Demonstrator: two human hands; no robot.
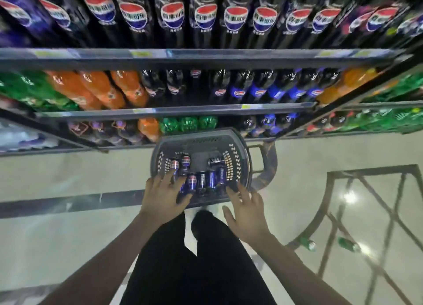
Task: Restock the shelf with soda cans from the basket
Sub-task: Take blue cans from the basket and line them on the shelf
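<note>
Where two hands (203, 201) spread, grey basket (238, 144), about eight cans (201, 180)

The soda cans (201, 179) in the basket look like glossy metal, blue and dark, with bright glints along their sides. The basket (240, 149) is grey plastic, matt, its walls pierced with rows of small slots; its handle (266, 162) looks like the same dull plastic. The floor (320, 153) is polished pale tile, smooth and mirror-like, with lamp reflections on it and dark inlaid lines. The shelf edges (206, 57) look like metal fronted by clear, shiny plastic strips. The bottles (171, 16) on the shelf are glossy plastic with slick printed labels. The trousers (183, 270) are matt black cloth.
</note>
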